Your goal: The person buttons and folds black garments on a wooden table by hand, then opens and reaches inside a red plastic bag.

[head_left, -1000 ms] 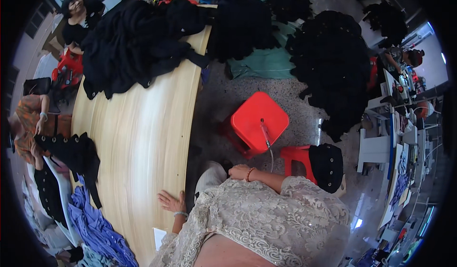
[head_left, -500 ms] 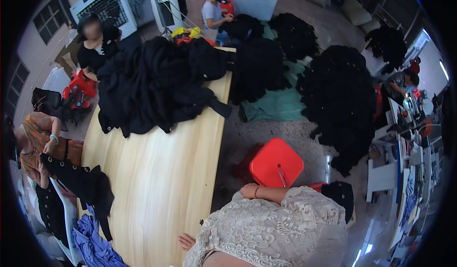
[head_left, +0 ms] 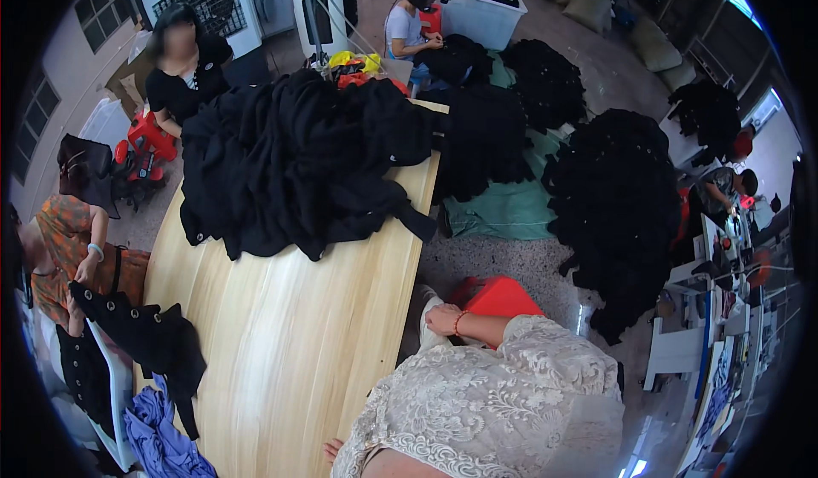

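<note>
My left hand (head_left: 332, 450) lies on the near end of the wooden table (head_left: 281, 342). Only its fingers show, stretched out, and the lace sleeve hides the rest. To the right of the table, my right hand (head_left: 443, 319), with a beaded bracelet at the wrist, has its fingers curled against a pale, cloth-like thing (head_left: 423, 302) that I cannot make out. Just behind this hand stands a red stool (head_left: 498, 295), partly covered by my forearm. A big heap of black garments (head_left: 298, 163) fills the far part of the table.
Large black garment piles (head_left: 613, 214) lie on the floor at right, with green sheeting (head_left: 503, 210) beside them. At left, a person in an orange patterned dress (head_left: 64, 231) holds a black buttoned garment (head_left: 145, 325). Purple cloth (head_left: 162, 431) hangs by the table's left edge. Others sit farther back.
The view has shifted, so the table and heaps sit lower and more to the right. A pale thing now shows under my right hand. My body and forearm cover more of the red stool.
</note>
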`<state>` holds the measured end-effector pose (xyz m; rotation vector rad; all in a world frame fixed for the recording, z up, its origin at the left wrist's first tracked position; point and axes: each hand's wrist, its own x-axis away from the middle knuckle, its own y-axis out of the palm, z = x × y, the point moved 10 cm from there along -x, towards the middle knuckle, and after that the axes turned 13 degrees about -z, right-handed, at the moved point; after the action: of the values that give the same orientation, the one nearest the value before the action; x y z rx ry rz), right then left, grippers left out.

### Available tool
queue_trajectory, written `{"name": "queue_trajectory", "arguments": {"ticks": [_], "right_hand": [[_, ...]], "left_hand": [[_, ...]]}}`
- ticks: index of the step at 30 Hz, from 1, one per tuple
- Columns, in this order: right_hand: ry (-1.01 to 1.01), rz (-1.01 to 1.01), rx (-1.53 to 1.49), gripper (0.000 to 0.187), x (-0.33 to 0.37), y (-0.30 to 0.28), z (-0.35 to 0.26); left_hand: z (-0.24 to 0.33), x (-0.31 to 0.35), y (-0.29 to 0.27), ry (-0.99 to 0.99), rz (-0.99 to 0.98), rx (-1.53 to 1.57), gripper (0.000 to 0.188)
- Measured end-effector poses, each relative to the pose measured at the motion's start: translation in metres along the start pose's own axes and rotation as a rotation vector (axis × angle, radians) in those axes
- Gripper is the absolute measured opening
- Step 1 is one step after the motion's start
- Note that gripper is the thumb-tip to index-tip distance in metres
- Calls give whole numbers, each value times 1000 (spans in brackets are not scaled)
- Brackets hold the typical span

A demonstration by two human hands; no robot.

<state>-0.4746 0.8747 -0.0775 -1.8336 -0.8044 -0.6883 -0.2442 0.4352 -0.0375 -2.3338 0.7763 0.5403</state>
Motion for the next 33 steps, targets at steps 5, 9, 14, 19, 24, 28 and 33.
{"name": "queue_trajectory", "arguments": {"ticks": [5,9,14,19,24,28,33], "right_hand": [[17,-62,-119,30,-26,-38,51],[10,4,-273,25,-37,-83,109],[-43,-48,-62,23,-60,-137,222],[99,132,-302,20,-36,-212,380],[293,92,-213,23,-54,-265,482],[234,208,-260,26,-68,-354,467],[14,470,-444,19,-88,-457,406]], "left_hand": [[11,-40,6,-127,-193,255,40],[43,-103,7,-202,-345,443,48],[122,-213,25,-315,-572,650,58],[235,-401,14,-352,-951,1116,79],[315,-601,-57,-265,-984,1846,64],[331,-659,-72,-54,-861,1819,47],[325,-701,-63,-45,-806,1927,34]]}}
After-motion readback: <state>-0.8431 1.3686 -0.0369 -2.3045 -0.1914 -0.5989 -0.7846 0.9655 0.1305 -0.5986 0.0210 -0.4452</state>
